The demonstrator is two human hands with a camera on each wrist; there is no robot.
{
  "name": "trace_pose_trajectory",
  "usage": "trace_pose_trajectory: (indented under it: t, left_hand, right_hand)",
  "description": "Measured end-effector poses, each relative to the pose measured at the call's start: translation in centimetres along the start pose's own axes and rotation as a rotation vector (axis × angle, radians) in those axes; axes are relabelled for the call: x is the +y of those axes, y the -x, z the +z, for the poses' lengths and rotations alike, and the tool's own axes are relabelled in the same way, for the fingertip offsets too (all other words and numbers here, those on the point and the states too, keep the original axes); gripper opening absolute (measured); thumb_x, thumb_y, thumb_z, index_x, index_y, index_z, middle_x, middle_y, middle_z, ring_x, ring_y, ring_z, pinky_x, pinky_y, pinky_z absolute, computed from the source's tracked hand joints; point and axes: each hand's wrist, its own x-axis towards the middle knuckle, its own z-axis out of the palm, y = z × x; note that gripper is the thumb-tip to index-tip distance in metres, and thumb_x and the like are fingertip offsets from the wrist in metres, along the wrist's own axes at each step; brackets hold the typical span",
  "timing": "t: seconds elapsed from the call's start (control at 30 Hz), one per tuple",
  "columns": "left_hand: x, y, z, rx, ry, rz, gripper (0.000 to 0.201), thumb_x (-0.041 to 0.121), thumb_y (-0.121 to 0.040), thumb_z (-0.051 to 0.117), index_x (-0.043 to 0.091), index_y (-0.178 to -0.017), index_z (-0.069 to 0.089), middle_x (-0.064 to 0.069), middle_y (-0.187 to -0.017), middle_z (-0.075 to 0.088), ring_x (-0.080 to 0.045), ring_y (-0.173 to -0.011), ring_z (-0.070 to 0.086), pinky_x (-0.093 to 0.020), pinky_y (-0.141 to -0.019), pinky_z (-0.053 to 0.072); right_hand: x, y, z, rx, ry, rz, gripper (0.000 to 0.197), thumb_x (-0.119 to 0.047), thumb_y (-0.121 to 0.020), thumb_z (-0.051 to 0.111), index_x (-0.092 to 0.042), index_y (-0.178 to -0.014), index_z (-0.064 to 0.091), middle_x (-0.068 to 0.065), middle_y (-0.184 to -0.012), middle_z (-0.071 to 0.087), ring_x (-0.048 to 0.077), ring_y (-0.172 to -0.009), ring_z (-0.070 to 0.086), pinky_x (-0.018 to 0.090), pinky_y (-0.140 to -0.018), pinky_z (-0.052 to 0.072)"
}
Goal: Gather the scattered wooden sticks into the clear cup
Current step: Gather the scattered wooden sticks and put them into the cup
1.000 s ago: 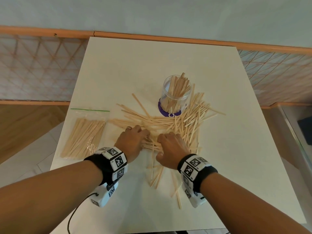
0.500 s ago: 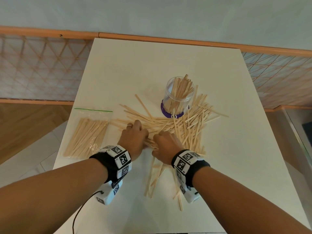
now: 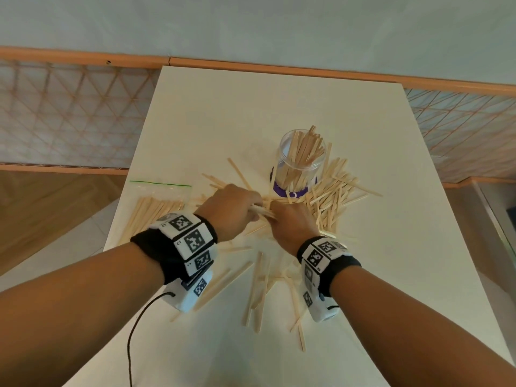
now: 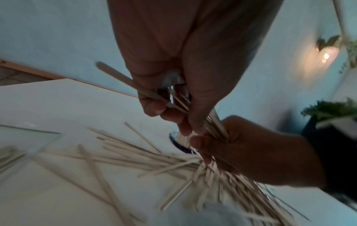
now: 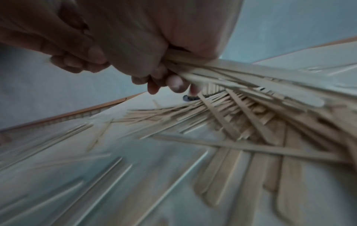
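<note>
In the head view the fingers of the left hand [image 3: 233, 210] and right hand [image 3: 293, 222] curl out of sight behind the knuckles, and the hands cover the middle of the sticks [image 3: 332, 196]. Both forearms run off the lower edge, as does the tabletop [image 3: 251, 107]. The right wrist view is smeared across its lower half, so sticks there cannot be counted. In the left wrist view the cup [image 4: 179, 139] shows only as a sliver behind the fingers [image 4: 154, 108].

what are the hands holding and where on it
Both hands grip one bundle of wooden sticks: left hand round one end, right hand round the other.
</note>
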Motion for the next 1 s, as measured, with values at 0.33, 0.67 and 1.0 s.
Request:
trace_pose_trajectory:
  t: [0.33, 0.67, 1.0]
  left_hand:
    - [-2.7, 1.0, -0.8, 0.277, 0.145, -0.183, 0.025, 0.016, -0.097, 0.051, 0.014, -0.118, 0.063, 0.001, -0.099, 0.06, -0.017, -0.086, 0.056, -0.021, -0.076, 0.037]
    - [0.9, -1.7, 0.5, 0.256, 0.222, 0.097, 0.019, 0.007, -0.092, 0.05, 0.007, -0.094, 0.069, -0.006, -0.093, 0.069, -0.023, -0.085, 0.064, -0.038, -0.078, 0.05]
    - [4.9, -1.9, -1.3, 0.244, 0.324, 0.099, 0.032, 0.011, -0.1, 0.041, 0.017, -0.123, 0.063, -0.001, -0.091, 0.072, -0.003, -0.07, 0.061, -0.016, -0.07, 0.049]
  right_hand:
    - [1.1, 0.8, -2.6, 0.031, -0.369, 0.083, 0.039, -0.039, -0.098, 0.057, -0.018, -0.066, 0.05, -0.001, -0.056, 0.052, 0.015, -0.05, 0.046, 0.029, -0.051, 0.04]
    - [-1.1, 1.0, -5.1, 0.223, -0.654, 0.055, 0.031, -0.048, -0.084, 0.073, -0.031, -0.068, 0.053, -0.011, -0.053, 0.051, 0.005, -0.046, 0.047, 0.018, -0.046, 0.04]
    - [-2.7, -1.1, -7.0, 0.42, -1.028, 0.36, 0.056, -0.045, -0.093, 0.063, 0.007, -0.075, 0.061, 0.023, -0.063, 0.06, 0.019, -0.053, 0.055, 0.03, -0.051, 0.047]
